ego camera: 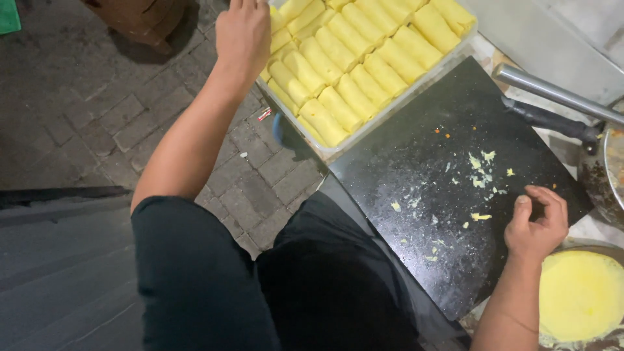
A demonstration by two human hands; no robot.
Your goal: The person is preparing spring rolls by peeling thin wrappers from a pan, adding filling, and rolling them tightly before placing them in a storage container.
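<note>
Rolled yellow crepes [364, 62]: fill clear plastic tray [338, 151], twelve o'clock.
Left hand [242, 34]: touching rolls, grip unclear.
Right hand [537, 224]: loosely curled, empty, on crumb-strewn black board [416, 195].
Round yellow crepe [580, 296]: unrolled, four o'clock.

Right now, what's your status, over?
Left hand at the tray of yellow rolls. Right hand resting on the crumb-strewn black board. Nothing blocking.

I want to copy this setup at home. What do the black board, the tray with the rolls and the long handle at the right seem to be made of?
Black board: probably stone or coated metal, smooth with a dull sheen. Tray: looks like clear plastic, its see-through wall showing the yellow rolls. Long handle: bare metal, silvery and reflective.
</note>
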